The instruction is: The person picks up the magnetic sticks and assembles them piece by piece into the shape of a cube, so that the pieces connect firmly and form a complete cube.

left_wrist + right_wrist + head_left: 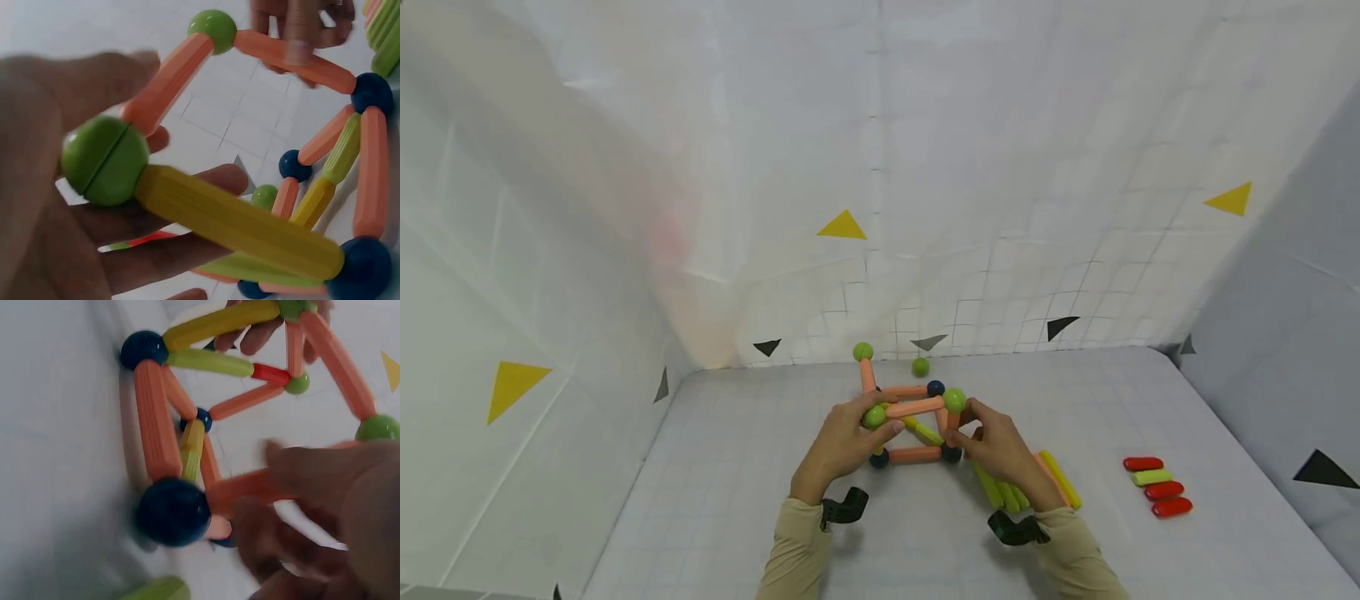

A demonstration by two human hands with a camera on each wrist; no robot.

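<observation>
In the head view, the frame [915,455] of straight rods and round balls was near the middle of the pale table [700,500], green balls on top, navy ones at the base. The left hand [838,442] had thumb and fingers closed around a near upper green ball [876,417]; the right hand [1002,446] pinched a salmon upright under the other.

In the left wrist view, that ball looked glossy, with a seam across it, and sat between the parted thumb and fingers. A ribbed yellow rod [237,225] ran from it to a navy ball [359,269]; a lime rod [344,147] and a yellow one met end to end across the base.

In the right wrist view, blurred fingertips held the salmon upright [244,489] above a shiny navy corner. Farther back, a lime rod joined a short red rod [270,373] on a slant.
</observation>
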